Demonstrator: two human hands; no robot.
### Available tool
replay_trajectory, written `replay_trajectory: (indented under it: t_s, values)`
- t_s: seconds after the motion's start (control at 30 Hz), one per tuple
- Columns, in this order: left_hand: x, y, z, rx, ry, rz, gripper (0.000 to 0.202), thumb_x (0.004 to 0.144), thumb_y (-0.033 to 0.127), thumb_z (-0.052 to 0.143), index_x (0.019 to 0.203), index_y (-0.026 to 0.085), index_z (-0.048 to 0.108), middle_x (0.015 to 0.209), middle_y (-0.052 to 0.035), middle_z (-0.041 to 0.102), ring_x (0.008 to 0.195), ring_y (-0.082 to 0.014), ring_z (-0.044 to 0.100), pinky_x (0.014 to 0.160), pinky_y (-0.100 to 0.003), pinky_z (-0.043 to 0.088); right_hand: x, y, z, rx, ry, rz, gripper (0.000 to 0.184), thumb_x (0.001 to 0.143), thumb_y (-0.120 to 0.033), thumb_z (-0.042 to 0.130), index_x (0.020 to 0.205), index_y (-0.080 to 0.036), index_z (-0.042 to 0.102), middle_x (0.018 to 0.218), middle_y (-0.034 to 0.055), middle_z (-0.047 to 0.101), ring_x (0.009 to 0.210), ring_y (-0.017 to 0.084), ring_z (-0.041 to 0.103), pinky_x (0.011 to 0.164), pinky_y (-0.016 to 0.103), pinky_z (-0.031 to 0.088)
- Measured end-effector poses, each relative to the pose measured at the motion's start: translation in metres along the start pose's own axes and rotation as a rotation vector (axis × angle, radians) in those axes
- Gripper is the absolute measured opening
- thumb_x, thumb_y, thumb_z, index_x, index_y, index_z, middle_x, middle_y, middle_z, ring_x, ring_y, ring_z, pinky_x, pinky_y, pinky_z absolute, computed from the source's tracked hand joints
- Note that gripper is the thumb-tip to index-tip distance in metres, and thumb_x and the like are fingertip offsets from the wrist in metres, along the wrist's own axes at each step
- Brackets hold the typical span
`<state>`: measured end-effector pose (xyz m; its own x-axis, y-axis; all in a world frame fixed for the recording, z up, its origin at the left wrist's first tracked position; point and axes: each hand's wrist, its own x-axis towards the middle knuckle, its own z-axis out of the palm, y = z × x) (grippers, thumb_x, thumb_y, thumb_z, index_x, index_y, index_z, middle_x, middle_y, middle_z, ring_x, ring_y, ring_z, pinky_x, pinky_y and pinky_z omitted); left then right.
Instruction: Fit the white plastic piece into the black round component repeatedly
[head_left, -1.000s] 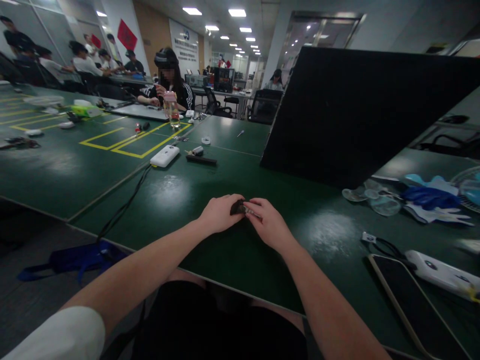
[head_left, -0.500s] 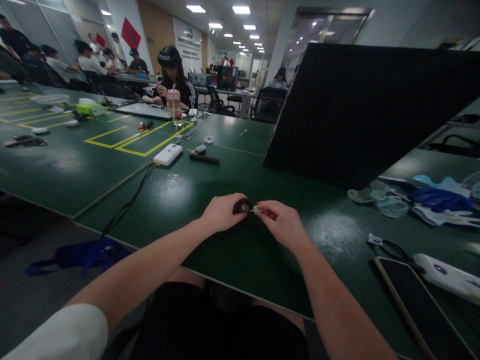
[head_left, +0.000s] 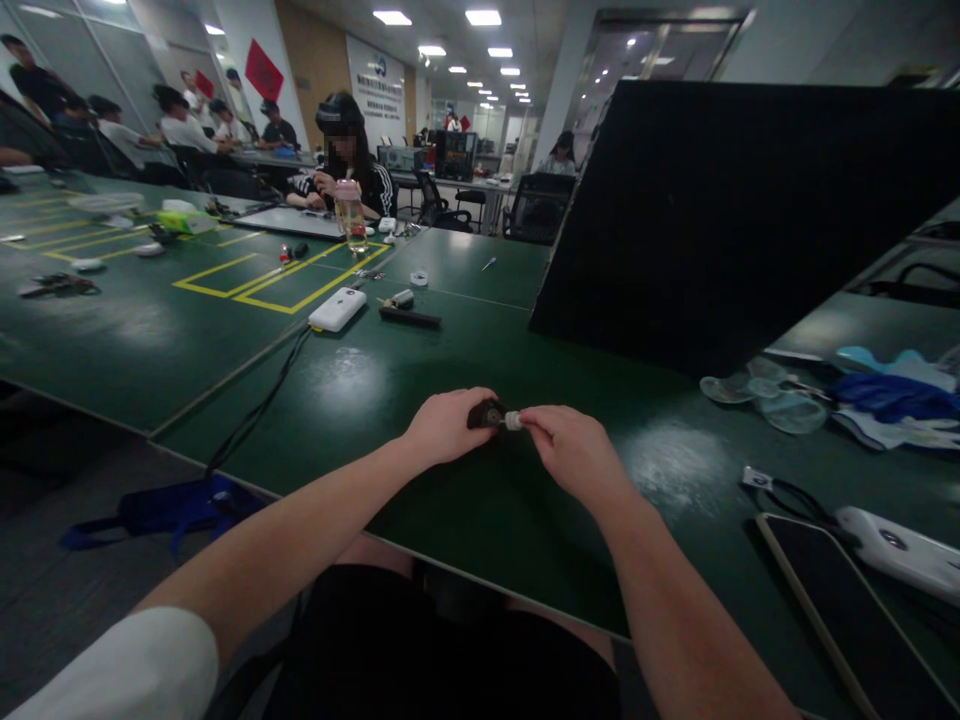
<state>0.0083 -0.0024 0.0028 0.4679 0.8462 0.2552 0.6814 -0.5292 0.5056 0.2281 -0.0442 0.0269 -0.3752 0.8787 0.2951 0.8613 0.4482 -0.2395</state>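
Observation:
My left hand [head_left: 441, 426] is closed around a small dark part [head_left: 478, 414] with a round greyish disc on its face. What kind of part it is, I cannot make out. From the right, my right hand [head_left: 579, 448] pinches the end of a small whitish ribbed cylinder [head_left: 513, 420] between thumb and fingertips. The cylinder's left end meets the side of the dark part, or lies right beside it. Both hands are just over the green tabletop [head_left: 480, 500], near its front edge.
A large black panel [head_left: 720, 220] leans at the right. Beyond the hands lie a white power bank [head_left: 337, 310] with a cable and a dark bar [head_left: 410, 318]. A phone [head_left: 840, 610], another power bank [head_left: 900, 550] and blue gloves [head_left: 892, 397] are at the right. A person [head_left: 352, 170] sits across.
My right hand has shifted slightly right and its grip now sits at the cylinder's outer end, showing more of the cylinder. My left hand keeps its hold on the dark part.

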Motion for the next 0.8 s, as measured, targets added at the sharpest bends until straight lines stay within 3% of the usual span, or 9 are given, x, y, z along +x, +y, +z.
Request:
replay_trajectory:
  t_s: [0.27, 0.5, 0.6, 0.67, 0.8]
  values:
    - [-0.001, 0.008, -0.004, 0.039, -0.029, -0.023, 0.037, 0.086, 0.04, 0.066, 0.122, 0.03, 0.062, 0.117, -0.0013, 0.073, 0.106, -0.0246, 0.069, 0.093, -0.04, 0.055, 0.001, -0.019, -0.005, -0.126, -0.037, 0.012, 0.036, 0.09, -0.006, 0.046, 0.107, -0.021, 0.074, 0.11, 0.0111, 0.073, 0.097, 0.028, 0.066, 0.083, 0.046, 0.054]
    - [-0.003, 0.01, -0.003, 0.07, -0.039, -0.005, 0.039, 0.085, 0.04, 0.067, 0.123, 0.031, 0.062, 0.116, -0.0005, 0.073, 0.103, -0.0247, 0.07, 0.091, -0.039, 0.054, 0.001, -0.016, 0.002, -0.009, -0.047, -0.015, 0.034, 0.089, -0.008, 0.051, 0.104, -0.026, 0.076, 0.11, 0.0089, 0.073, 0.099, 0.028, 0.065, 0.084, 0.046, 0.054]
    - [-0.003, 0.008, 0.0, 0.079, -0.019, -0.018, 0.041, 0.084, 0.041, 0.067, 0.123, 0.031, 0.061, 0.114, -0.0009, 0.073, 0.102, -0.0254, 0.07, 0.089, -0.039, 0.055, 0.002, -0.007, 0.006, 0.137, 0.018, 0.09, 0.032, 0.092, -0.018, 0.055, 0.118, -0.027, 0.071, 0.108, 0.0067, 0.074, 0.095, 0.025, 0.068, 0.083, 0.043, 0.054]
    - [-0.003, 0.007, 0.001, 0.077, -0.015, -0.021, 0.042, 0.085, 0.043, 0.066, 0.124, 0.031, 0.061, 0.113, -0.001, 0.073, 0.101, -0.0257, 0.07, 0.087, -0.039, 0.055, 0.003, -0.003, 0.008, 0.23, 0.052, 0.201, 0.033, 0.093, -0.029, 0.06, 0.124, -0.025, 0.067, 0.095, 0.0047, 0.075, 0.081, 0.022, 0.07, 0.073, 0.038, 0.054]
    - [-0.003, 0.008, 0.0, 0.054, -0.03, -0.02, 0.04, 0.086, 0.043, 0.065, 0.124, 0.031, 0.061, 0.114, -0.0004, 0.073, 0.101, -0.0247, 0.07, 0.088, -0.039, 0.055, 0.002, -0.002, 0.006, 0.258, 0.052, 0.309, 0.03, 0.09, -0.049, 0.063, 0.097, -0.022, 0.075, 0.068, 0.001, 0.069, 0.055, 0.016, 0.06, 0.051, 0.03, 0.043]
